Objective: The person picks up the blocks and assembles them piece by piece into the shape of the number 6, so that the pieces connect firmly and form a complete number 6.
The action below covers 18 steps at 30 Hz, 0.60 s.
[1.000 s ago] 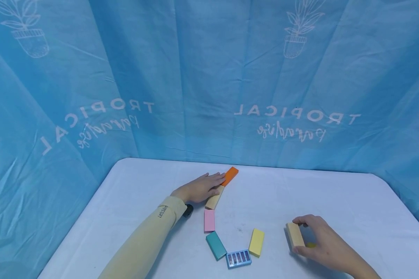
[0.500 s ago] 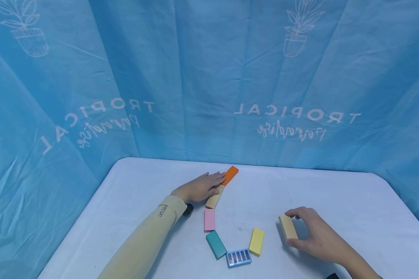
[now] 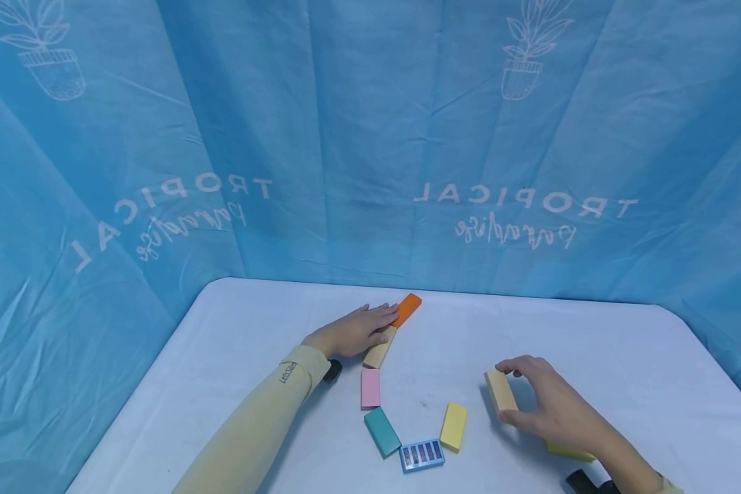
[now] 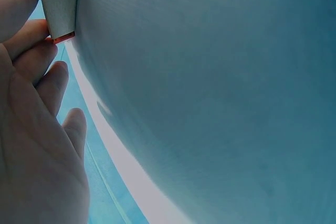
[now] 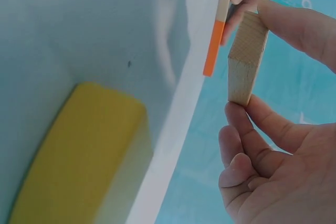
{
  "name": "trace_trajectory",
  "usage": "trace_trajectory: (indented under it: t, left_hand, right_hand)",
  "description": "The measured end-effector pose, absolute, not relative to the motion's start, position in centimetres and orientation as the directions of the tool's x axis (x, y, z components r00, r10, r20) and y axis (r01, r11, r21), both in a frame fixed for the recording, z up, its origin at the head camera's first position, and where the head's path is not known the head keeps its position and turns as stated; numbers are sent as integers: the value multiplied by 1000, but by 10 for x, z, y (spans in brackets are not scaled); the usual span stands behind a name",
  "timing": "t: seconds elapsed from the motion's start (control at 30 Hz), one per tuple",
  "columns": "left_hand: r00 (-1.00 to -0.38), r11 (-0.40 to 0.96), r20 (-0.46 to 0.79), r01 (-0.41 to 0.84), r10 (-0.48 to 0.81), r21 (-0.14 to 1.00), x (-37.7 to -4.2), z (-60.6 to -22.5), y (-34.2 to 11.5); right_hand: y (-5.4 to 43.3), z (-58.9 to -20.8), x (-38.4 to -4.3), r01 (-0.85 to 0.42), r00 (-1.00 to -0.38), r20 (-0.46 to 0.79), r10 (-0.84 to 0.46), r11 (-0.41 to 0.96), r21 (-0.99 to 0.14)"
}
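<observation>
Your right hand (image 3: 552, 408), thumb and fingers clamped on a plain wooden block (image 3: 501, 392), holds it lower right, long axis slanting upper left to lower right. Left of it, a yellow block (image 3: 453, 427) slants oppositely; your left hand (image 3: 350, 332), fingers extended, rests farther off, touching the orange block (image 3: 409, 308).

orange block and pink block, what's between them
In the head view, a wooden block lies between the orange block and the pink block, with the left hand partly over it.
</observation>
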<state>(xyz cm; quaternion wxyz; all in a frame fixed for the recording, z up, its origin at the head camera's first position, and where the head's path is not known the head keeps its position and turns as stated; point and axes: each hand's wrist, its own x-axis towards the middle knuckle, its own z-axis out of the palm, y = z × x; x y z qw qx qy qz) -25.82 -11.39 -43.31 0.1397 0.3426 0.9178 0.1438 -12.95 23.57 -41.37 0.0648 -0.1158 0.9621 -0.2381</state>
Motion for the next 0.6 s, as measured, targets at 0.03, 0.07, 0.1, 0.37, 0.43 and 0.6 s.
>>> trace_trajectory:
  t: [0.03,0.07,0.1,0.37,0.43,0.6]
  left_hand:
    - [-725,723,-158,589,670,360,-258,-433,-114]
    - [-725,722,-157,589,670,362,-258,-433,-114]
    - [-725,723,-158,589,670,361,-259,-433,-114]
    - [-729,725,-155,588,667,357,-259,-432,-114]
    - [-728,725,-155,589,667,357,-258,-431,-114]
    - [-726,724,-159,588,669,362,-258,-430,-114]
  right_hand:
    - [235,-414,-131,-197,-964,-65,-257,858,-475]
    - [234,-414,-132,-203,-963,-60,-262,855,-477]
    - [234,-415,-133,-208,-962,-56,-267,852,-481]
    - [227,-415,-141,-249,-953,-26,-301,831,-498]
    - [225,-415,-143,-250,-952,-29,-304,829,-500]
    - [220,-417,-147,-254,-948,-38,-315,826,-504]
